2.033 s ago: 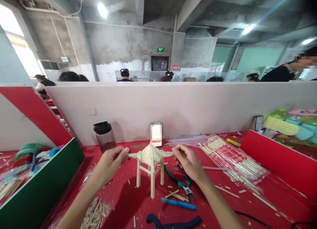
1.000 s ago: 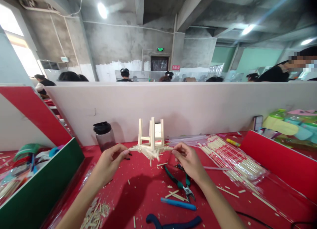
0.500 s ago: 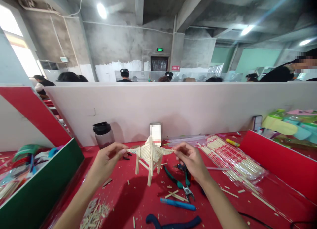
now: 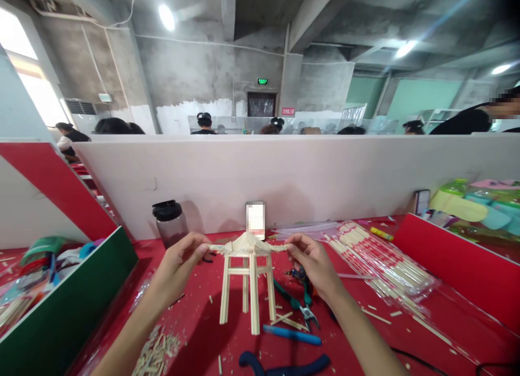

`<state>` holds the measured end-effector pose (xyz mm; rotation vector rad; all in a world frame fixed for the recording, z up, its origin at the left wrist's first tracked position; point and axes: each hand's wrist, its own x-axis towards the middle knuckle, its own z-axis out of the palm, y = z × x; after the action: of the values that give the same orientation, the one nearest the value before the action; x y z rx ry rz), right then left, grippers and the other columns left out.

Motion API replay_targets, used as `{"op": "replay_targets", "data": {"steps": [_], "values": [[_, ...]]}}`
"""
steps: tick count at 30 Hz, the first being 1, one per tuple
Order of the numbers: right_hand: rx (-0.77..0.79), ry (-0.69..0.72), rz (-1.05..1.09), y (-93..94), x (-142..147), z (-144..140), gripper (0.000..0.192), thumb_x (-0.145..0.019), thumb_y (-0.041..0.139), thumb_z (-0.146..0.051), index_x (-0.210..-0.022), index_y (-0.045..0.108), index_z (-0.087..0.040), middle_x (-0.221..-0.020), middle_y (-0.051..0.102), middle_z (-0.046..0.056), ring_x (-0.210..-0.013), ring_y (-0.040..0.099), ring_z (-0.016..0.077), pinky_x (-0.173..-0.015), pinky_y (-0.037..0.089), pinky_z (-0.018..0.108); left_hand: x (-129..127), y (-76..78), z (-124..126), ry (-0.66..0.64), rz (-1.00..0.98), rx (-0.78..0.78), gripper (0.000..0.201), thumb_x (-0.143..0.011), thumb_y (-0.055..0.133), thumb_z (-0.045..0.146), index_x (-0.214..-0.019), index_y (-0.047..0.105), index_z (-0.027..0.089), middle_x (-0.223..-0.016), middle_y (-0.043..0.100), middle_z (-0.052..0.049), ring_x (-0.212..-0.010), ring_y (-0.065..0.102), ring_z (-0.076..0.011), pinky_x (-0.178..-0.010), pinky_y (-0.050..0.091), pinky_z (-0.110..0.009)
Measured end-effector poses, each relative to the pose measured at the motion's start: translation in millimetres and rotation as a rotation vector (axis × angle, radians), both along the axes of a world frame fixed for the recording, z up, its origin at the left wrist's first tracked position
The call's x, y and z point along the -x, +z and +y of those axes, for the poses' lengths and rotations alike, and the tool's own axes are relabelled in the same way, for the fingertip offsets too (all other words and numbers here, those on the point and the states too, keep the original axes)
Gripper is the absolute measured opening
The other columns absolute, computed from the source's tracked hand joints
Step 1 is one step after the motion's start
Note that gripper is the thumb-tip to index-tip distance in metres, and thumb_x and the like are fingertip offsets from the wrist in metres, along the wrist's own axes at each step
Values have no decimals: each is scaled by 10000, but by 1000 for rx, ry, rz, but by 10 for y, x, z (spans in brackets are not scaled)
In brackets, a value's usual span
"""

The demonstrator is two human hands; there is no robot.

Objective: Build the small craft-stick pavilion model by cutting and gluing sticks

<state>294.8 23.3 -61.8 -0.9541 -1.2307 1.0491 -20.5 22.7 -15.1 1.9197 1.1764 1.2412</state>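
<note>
Between my hands hangs a small pavilion model (image 4: 248,247) built of pale wooden sticks, with a pointed roof and several legs. My left hand (image 4: 187,259) pinches the roof's left corner between thumb and fingers. The opposite corner is pinched in my right hand (image 4: 307,257). The model's legs point down over the red tabletop (image 4: 203,332); I cannot tell whether they touch it. Behind the roof tip leans a phone (image 4: 255,216) with a blurred screen. Green-handled pliers (image 4: 306,310) lie below my right hand, beside a blue pen (image 4: 291,335).
Bundled sticks in plastic (image 4: 382,259) lie at the right. A dark-lidded bottle (image 4: 168,221) stands at the back left. Stick scraps (image 4: 158,351) and a dark blue handled tool (image 4: 284,368) are in front. A green-walled box (image 4: 77,295) and white partition (image 4: 292,170) border the space.
The pavilion model has tilted between my hands: its roof now shows edge-on and its legs show at greater length. Both hands stay almost in place, still pinching the corners.
</note>
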Motion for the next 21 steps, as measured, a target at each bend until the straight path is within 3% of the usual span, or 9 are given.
{"op": "replay_targets", "data": {"steps": [6, 13, 21], "values": [[27, 17, 73, -25, 8, 3, 390, -762, 826, -523, -863, 657, -185, -628, 573, -39, -486, 455, 73, -455, 343, 187, 17, -54, 10, -39, 8, 6, 262, -1001, 513, 440, -907, 599, 212, -788, 641, 14, -755, 605, -157, -725, 463, -249], [28, 52, 146, -21, 45, -10, 394, -809, 791, -530, -812, 591, -190, -650, 583, -33, -483, 446, 68, -435, 318, 179, -17, -20, -26, -22, 55, -12, 360, -1004, 475, 482, -794, 574, 206, -747, 601, 14, -710, 547, -158, -688, 430, -254], [-31, -10, -78, 34, 89, -54, 415, -922, 621, -596, -793, 534, -212, -634, 558, -43, -482, 452, 88, -452, 348, 200, -61, -23, -30, 43, 142, -3, 443, -1006, 427, 525, -740, 570, 200, -698, 599, 5, -683, 554, -171, -670, 417, -265]]}}
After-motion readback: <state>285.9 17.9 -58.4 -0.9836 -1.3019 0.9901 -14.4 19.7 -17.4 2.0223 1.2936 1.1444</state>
